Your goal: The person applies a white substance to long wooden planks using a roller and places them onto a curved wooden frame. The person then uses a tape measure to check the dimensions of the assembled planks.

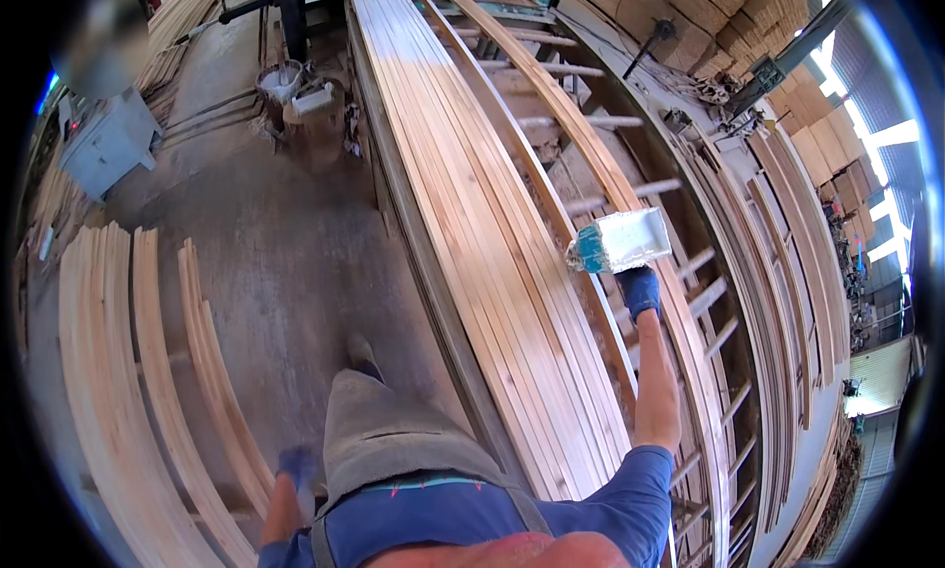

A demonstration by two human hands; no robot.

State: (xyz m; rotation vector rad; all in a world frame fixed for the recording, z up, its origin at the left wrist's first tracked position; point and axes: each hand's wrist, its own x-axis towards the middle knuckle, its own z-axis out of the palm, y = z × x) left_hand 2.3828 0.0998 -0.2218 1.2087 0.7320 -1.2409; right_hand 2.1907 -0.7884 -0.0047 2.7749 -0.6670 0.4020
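Note:
My right hand (641, 290), in a dark blue glove, reaches out over the roller frame. It is closed on a white and teal open-topped container (633, 239), boxy and crusted with white along its rim. Just left of the container lies a row of long pale wood strips (492, 243), packed side by side. My left hand (296, 462), also in a blue glove, hangs low beside my apron (394, 435). It is smeared, so its fingers do not show clearly. Loose wood boards (221, 371) are the nearest things to it.
Single strips (551, 91) run along the rollers (709, 297) right of the row. A bucket (281, 79) stands by a stump-like block (315, 125) at the far left. A grey cabinet (108, 143) is farther left. Stacked lumber (689, 22) fills the far right.

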